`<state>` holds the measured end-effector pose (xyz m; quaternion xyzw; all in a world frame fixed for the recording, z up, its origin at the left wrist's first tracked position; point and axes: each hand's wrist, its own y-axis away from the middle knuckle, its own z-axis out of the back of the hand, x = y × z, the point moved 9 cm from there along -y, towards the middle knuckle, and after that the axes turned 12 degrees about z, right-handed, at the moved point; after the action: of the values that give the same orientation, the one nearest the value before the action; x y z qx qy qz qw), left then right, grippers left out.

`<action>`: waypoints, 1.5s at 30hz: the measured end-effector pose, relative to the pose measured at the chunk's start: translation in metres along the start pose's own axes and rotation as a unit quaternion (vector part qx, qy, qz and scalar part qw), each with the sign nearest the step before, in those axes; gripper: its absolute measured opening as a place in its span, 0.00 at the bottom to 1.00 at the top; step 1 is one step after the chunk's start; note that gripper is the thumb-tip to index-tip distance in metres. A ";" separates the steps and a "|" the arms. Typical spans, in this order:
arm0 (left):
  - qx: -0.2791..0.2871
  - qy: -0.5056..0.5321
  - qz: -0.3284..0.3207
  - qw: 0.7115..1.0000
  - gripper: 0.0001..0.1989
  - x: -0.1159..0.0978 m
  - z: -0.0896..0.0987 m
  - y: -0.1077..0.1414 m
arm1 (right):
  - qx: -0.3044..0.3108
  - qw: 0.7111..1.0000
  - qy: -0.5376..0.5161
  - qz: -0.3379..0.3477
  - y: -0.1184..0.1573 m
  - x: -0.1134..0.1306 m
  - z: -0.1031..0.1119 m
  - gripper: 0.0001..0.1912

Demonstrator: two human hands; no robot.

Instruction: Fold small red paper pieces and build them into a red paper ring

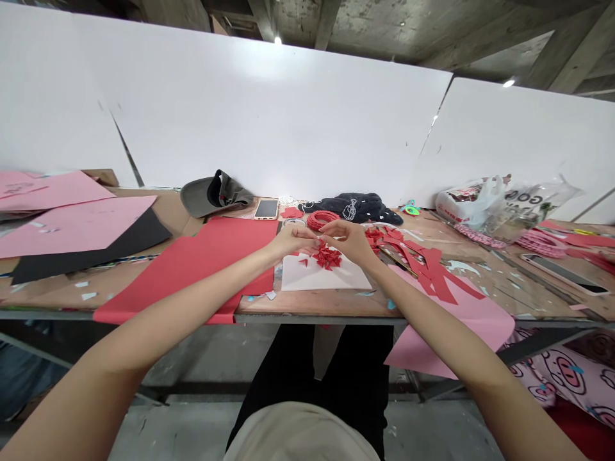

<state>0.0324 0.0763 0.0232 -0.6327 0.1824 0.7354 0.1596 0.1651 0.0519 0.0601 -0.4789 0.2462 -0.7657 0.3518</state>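
Both hands meet over a white sheet of paper [331, 280] near the table's front. My left hand [294, 241] is closed in a pinch on a small piece of red paper [321, 242]. From the other side my right hand [350, 239] pinches at the same spot, its thumb and fingertips close to the left ones. Just below the fingertips a pile of small folded red paper pieces [328, 258] lies on the white sheet, with a loose red scrap [303, 262] to its left. My fingers partly hide the held piece.
Red paper [202, 262] covers the left of the table [269, 306]. Red strips [435, 272] and pink paper [461, 320] lie right, overhanging the edge. Behind are a red coil [321, 219], a phone [266, 209], a cap [216, 194] and dark cloth [358, 206].
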 end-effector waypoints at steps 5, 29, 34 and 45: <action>-0.025 -0.004 0.000 1.000 0.08 -0.001 -0.001 0.003 | -0.001 0.996 0.071 0.056 0.001 0.012 -0.003 0.07; 0.033 0.234 0.067 0.969 0.08 0.018 -0.005 -0.010 | 0.024 0.922 0.322 0.212 0.010 0.033 -0.019 0.13; 0.032 0.242 0.057 0.968 0.10 0.014 -0.001 -0.009 | 0.002 0.952 0.238 0.191 0.009 0.035 -0.015 0.14; 0.053 0.132 -0.018 0.990 0.19 0.007 -0.004 -0.008 | -0.023 0.999 0.021 -0.030 0.001 -0.011 0.000 0.12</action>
<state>0.0387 0.0813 0.0157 -0.7182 0.2295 0.6317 0.1805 0.1684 0.0599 0.0537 -0.4784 0.2564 -0.7798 0.3120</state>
